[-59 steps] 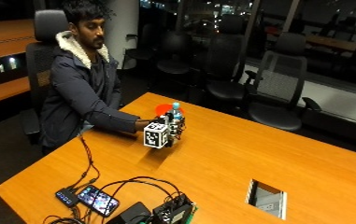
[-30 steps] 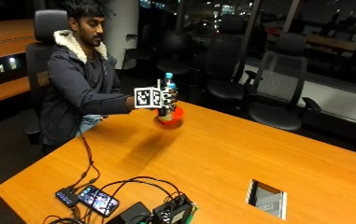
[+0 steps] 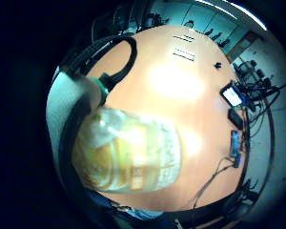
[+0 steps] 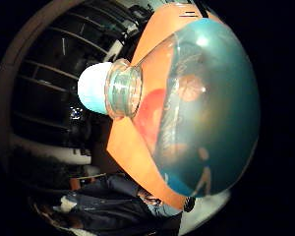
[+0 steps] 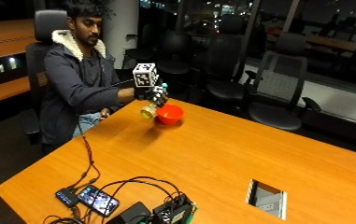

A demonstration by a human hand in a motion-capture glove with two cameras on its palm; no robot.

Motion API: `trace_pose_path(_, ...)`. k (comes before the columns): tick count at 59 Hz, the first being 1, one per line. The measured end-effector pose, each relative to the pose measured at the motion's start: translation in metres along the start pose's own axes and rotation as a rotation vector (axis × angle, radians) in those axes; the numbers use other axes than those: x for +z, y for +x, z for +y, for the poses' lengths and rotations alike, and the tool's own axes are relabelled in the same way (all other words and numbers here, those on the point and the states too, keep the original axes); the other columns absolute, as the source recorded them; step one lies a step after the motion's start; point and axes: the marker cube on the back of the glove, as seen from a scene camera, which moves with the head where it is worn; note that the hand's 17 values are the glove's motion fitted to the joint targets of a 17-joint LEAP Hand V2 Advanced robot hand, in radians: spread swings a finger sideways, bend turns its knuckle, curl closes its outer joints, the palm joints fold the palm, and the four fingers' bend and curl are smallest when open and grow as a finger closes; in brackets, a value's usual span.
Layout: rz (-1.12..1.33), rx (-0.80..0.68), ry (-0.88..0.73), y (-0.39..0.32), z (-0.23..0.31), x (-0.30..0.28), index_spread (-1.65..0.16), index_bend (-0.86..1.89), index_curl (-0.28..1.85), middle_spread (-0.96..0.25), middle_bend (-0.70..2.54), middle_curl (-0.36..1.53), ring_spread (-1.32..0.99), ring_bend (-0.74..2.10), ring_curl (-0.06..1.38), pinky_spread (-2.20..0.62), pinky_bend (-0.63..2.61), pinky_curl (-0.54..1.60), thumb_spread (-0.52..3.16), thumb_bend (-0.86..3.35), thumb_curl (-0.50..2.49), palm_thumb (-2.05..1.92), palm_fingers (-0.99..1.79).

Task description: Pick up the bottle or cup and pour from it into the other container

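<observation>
Clear plastic made up the small bottle with the pale blue cap (image 5: 152, 104), and in the outside view it was up in the air, tipped, just beside the round red plastic bowl (image 5: 169, 113) on the long orange-brown wooden table (image 5: 227, 158). The black-gloved right hand (image 5: 149, 94) had its fingers curled round the middle of the bottle. Yellow drink sat in the low end. The cap looked like it was on, so I think nothing could pour out yet.

From the little finger side of the palm, the bottle (image 3: 133, 152) filled much of the picture, close to the palm, with its yellow drink and a paper label. The table (image 3: 190, 76) lay far below it.

From the thumb side of the palm, the bottle's neck and cap (image 4: 96, 88) pointed away from the hand. The red bowl (image 4: 155, 115) showed through the clear wall of the bottle.

I think the bottle was light, because it was only partly full. Thin plastic like that will bend if squeezed, and it can be slippery. The middle, by the label, seemed the best place to hold it
</observation>
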Motion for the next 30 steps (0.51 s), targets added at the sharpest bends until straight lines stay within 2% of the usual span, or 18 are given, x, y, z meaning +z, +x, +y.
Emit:
trace_pose_path(3,0.006,0.018,-0.020,-0.010,0.006,0.002,-0.33,0.10,0.25,-0.28,0.39,0.44,-0.24,0.59,0.41,-0.12,0.47,0.34,0.64,-0.03,0.53,0.94,1.16)
trace_pose_path(7,0.188,-0.106,-0.041,-0.011,0.014,0.008,-0.33,0.10,0.25,-0.29,0.39,0.44,-0.24,0.59,0.41,-0.12,0.47,0.35,0.64,-0.03,0.54,0.94,1.16)
trace_pose_path(13,0.167,0.049,-0.071,-0.033,0.015,0.016,-0.33,0.10,0.25,-0.29,0.39,0.45,-0.24,0.59,0.41,-0.12,0.47,0.35,0.64,-0.03,0.54,0.94,1.16)
trace_pose_path(22,0.376,0.040,-0.089,-0.046,0.009,0.032,-0.34,0.10,0.25,-0.29,0.39,0.44,-0.24,0.58,0.40,-0.12,0.48,0.35,0.64,-0.03,0.54,0.95,1.15)
trace_pose_path(26,0.461,-0.071,-0.120,-0.061,0.013,0.043,-0.34,0.10,0.25,-0.29,0.39,0.44,-0.24,0.58,0.40,-0.12,0.47,0.35,0.64,-0.03,0.54,0.95,1.15)
trace_pose_path(30,0.516,0.005,-0.114,-0.073,0.009,0.052,-0.34,0.10,0.24,-0.29,0.38,0.45,-0.24,0.58,0.40,-0.12,0.47,0.35,0.64,-0.03,0.54,0.95,1.15)
